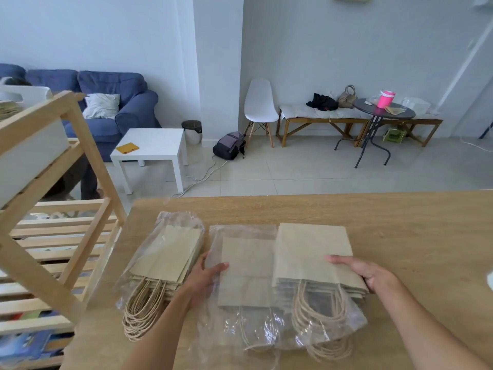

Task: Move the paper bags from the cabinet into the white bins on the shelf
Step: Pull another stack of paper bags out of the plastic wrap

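Three stacks of flat brown paper bags with twine handles lie on the wooden cabinet top (400, 222). The left stack (168, 259) sits inside clear plastic wrap. The middle stack (248, 273) lies in loose plastic, and my left hand (206, 276) holds its left edge, thumb on top. The right stack (312, 252) overlaps the middle one; my right hand (365, 273) grips its right edge, thumb on top and fingers under. A white bin (29, 153) stands on the wooden shelf (66, 231) at the left, with some bags showing at its top.
The slatted wooden shelf rises close to the cabinet's left side. Beyond the cabinet are a white side table (153, 149), a blue sofa (117, 108), a backpack (230, 145), a white chair (260, 102), a bench and a round dark table (384, 110).
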Demonstrator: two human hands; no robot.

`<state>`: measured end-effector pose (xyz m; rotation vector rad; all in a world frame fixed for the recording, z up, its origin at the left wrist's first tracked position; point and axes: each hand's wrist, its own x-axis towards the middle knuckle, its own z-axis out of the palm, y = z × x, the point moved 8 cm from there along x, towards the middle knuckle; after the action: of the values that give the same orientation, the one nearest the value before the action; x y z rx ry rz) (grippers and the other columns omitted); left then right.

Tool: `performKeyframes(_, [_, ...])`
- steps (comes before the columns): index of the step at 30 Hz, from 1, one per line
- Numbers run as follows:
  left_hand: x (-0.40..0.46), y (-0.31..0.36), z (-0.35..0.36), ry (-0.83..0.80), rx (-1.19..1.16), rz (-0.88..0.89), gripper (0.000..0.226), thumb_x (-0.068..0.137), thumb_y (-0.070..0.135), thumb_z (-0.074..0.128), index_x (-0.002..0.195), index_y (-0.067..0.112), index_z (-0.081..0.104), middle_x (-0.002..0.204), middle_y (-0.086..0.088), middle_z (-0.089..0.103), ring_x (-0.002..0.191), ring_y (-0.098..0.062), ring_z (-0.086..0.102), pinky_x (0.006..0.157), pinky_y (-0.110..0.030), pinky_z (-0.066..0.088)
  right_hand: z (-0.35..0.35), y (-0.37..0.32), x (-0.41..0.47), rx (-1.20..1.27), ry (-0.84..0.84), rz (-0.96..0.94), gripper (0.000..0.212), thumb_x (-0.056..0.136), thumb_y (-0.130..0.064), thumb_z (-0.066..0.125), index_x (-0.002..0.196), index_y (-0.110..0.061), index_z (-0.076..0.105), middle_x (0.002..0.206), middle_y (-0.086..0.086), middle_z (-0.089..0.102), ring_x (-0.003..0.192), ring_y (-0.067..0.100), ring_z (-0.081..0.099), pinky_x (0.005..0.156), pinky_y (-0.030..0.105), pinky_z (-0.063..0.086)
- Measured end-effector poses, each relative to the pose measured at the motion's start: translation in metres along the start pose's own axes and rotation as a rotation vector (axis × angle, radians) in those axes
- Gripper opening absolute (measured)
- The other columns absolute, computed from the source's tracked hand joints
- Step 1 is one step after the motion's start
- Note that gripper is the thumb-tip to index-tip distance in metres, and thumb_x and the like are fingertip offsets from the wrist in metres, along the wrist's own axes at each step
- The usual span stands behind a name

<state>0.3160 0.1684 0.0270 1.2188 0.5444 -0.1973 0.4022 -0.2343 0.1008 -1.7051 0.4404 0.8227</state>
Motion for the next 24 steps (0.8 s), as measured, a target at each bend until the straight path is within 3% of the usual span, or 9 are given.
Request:
performKeyframes(2, [-0.001, 0.000, 0.000, 0.011, 0.030, 0.013, 0.102, 0.057, 0.025, 0.095, 0.143, 0.021, 0.040, 0.124, -0.013, 0.067, 0.094, -0.032, 0.076, 0.072, -0.046, 0.063, -0.031, -0.010, -0.011, 0.027, 0.066, -0.026, 0.101, 0.027, -0.030, 0.103, 0.115, 0.002, 0.065, 0.087, 0.024, 0.077, 0.067, 0.034, 0.075, 0.065, 0.043, 0.063])
performKeyframes(3, [-0.001, 0.000, 0.000, 0.018, 0.031, 0.020, 0.102, 0.056, 0.023, 0.095, 0.143, 0.021, 0.041, 0.123, -0.013, 0.066, 0.095, -0.033, 0.075, 0.071, -0.045, 0.063, -0.045, -0.018, -0.018, 0.038, 0.089, -0.043, 0.098, 0.032, -0.031, 0.102, 0.116, 0.002, 0.065, 0.085, 0.024, 0.077, 0.064, 0.034, 0.074, 0.063, 0.044, 0.063])
performKeyframes(5, [-0.001, 0.000, 0.000, 0.024, 0.026, 0.028, 0.103, 0.057, 0.020, 0.094, 0.144, 0.020, 0.039, 0.126, -0.014, 0.065, 0.102, -0.037, 0.072, 0.081, -0.053, 0.061, -0.069, -0.034, -0.030, 0.062, 0.136, -0.075, 0.088, 0.047, -0.033, 0.094, 0.121, 0.002, 0.064, 0.083, 0.024, 0.077, 0.061, 0.035, 0.075, 0.059, 0.043, 0.063])
performKeyframes(7, [-0.003, 0.000, 0.002, 0.026, 0.030, 0.037, 0.105, 0.058, 0.017, 0.094, 0.146, 0.018, 0.037, 0.128, -0.016, 0.062, 0.108, -0.040, 0.068, 0.089, -0.060, 0.057, -0.086, -0.049, -0.041, 0.083, 0.162, -0.112, 0.089, 0.038, -0.035, 0.099, 0.114, 0.000, 0.068, 0.084, 0.023, 0.077, 0.062, 0.035, 0.076, 0.053, 0.044, 0.062])
performKeyframes(9, [-0.005, 0.002, 0.005, 0.028, 0.046, 0.045, 0.105, 0.057, 0.016, 0.094, 0.145, 0.019, 0.036, 0.129, -0.017, 0.061, 0.109, -0.041, 0.067, 0.090, -0.062, 0.056, -0.095, -0.066, -0.047, 0.095, 0.157, -0.151, 0.076, 0.049, -0.037, 0.093, 0.112, -0.002, 0.068, 0.085, 0.022, 0.078, 0.063, 0.034, 0.076, 0.053, 0.045, 0.062])
performKeyframes(11, [-0.007, 0.003, 0.008, 0.035, 0.050, 0.051, 0.103, 0.057, 0.013, 0.093, 0.144, 0.020, 0.037, 0.129, -0.017, 0.060, 0.109, -0.041, 0.067, 0.088, -0.062, 0.057, -0.099, -0.083, -0.052, 0.098, 0.161, -0.186, 0.058, 0.065, -0.037, 0.080, 0.112, -0.005, 0.068, 0.086, 0.020, 0.079, 0.065, 0.033, 0.077, 0.056, 0.044, 0.063])
performKeyframes(14, [-0.012, 0.007, 0.009, 0.081, 0.132, 0.083, 0.091, 0.068, 0.004, 0.089, 0.142, 0.018, 0.038, 0.128, -0.018, 0.060, 0.109, -0.042, 0.066, 0.089, -0.063, 0.056, -0.099, -0.106, -0.055, 0.089, 0.170, -0.228, 0.055, 0.066, -0.039, 0.079, 0.110, -0.008, 0.069, 0.088, 0.017, 0.079, 0.069, 0.031, 0.077, 0.061, 0.043, 0.063])
performKeyframes(18, [-0.020, 0.016, 0.011, 0.204, 0.536, 0.195, 0.090, 0.075, 0.022, 0.089, 0.148, 0.018, 0.037, 0.132, -0.013, 0.062, 0.120, -0.038, 0.060, 0.103, -0.057, 0.048, -0.076, -0.126, -0.054, 0.045, 0.138, -0.263, 0.056, 0.067, -0.039, 0.082, 0.113, -0.009, 0.069, 0.102, 0.017, 0.078, 0.092, 0.034, 0.072, 0.089, 0.047, 0.057])
performKeyframes(24, [-0.022, 0.018, 0.015, 0.277, 0.742, 0.245, 0.090, 0.083, 0.014, 0.082, 0.154, 0.015, 0.028, 0.138, -0.019, 0.057, 0.123, -0.038, 0.055, 0.106, -0.055, 0.045, -0.027, -0.131, -0.046, 0.014, 0.031, -0.237, 0.033, 0.080, -0.032, 0.077, 0.104, -0.010, 0.071, 0.086, 0.011, 0.080, 0.069, 0.025, 0.078, 0.057, 0.034, 0.062])
